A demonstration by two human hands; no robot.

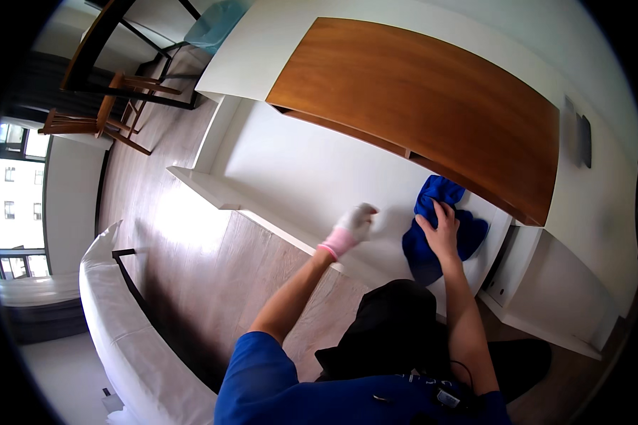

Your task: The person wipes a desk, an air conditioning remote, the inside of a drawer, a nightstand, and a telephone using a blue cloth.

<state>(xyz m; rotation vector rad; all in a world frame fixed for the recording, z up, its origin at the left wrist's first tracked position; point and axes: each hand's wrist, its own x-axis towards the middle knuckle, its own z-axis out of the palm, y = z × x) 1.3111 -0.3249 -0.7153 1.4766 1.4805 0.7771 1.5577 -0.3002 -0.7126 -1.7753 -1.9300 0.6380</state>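
Note:
My right hand point(440, 229) is bare and grips a bunched blue cloth point(421, 252) against a white panel point(297, 154). The cloth spreads to both sides of the fingers, and its upper end reaches the lower edge of a brown wooden box unit point(420, 101). To the left, my left hand point(355, 226) wears a white work glove with a pink cuff. It is blurred, its fingers look curled, and nothing can be made out in them. It hovers over or rests near the white panel; contact cannot be judged.
An opened white door or flap point(202, 191) juts out at the left of the furniture. A white-covered bed or bench point(133, 340) stands behind it on the wood floor point(186, 212). Farther off are a wooden chair point(106, 114), a dark-framed table point(93, 48) and a bag-lined bin point(215, 26).

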